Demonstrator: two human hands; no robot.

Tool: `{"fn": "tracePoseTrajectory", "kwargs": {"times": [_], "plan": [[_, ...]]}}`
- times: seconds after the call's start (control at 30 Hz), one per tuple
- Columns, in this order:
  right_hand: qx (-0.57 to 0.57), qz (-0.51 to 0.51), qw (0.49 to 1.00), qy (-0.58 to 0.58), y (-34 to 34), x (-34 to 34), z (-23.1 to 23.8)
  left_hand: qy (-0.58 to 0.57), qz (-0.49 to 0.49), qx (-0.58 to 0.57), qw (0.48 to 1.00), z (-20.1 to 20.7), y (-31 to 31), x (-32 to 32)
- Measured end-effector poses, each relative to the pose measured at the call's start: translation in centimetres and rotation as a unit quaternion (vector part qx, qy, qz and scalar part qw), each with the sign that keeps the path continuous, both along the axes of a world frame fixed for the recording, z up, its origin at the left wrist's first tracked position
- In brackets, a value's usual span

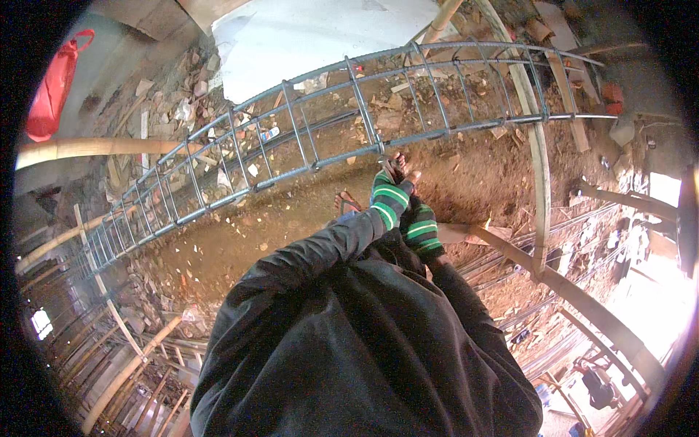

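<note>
A long reinforcing-bar cage with rectangular stirrups runs across the view, from lower left to upper right. My left hand, in a green-and-dark striped fingerless glove, is at the cage's near bar, close to the foot of a stirrup. Its fingers are curled together; whatever they hold is too small to make out. Just behind it and to the right is my right hand, in a matching striped glove. Its fingers are mostly hidden behind the left hand and dark cloth.
Wooden poles cross under and beside the cage. A pale sheet lies beyond it, and a red bag at far left. Rubble and dirt cover the ground. Loose bars lie at right; a person is at lower right.
</note>
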State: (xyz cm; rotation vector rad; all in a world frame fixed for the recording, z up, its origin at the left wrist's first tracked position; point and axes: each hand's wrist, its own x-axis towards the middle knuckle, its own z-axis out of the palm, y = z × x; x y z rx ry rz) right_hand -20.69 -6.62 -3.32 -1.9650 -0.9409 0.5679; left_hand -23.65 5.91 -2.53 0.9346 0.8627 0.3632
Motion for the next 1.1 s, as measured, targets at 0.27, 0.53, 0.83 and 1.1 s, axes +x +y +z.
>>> {"fn": "tracePoseTrajectory", "kwargs": {"times": [0.27, 0.53, 0.83, 1.1], "plan": [[-0.063, 0.108, 0.810, 0.573, -0.3, 1.4, 7.7, -0.258, -0.200, -0.302, 0.896, 1.5, 3.1, -2.4], [-0.104, 0.122, 0.803, 0.574, -0.5, 2.7, 8.8, -0.192, -0.039, -0.447, 0.873, 0.8, 1.8, -1.3], [-0.244, 0.041, 0.954, -0.168, -0.8, -1.0, 8.9, -0.092, 0.057, -0.319, 0.942, -1.6, -0.7, 2.0], [-0.071, 0.039, 0.996, 0.033, -1.5, -0.4, 7.3, -0.012, 0.049, -0.160, 0.986, 1.1, -0.4, 1.2]]}}
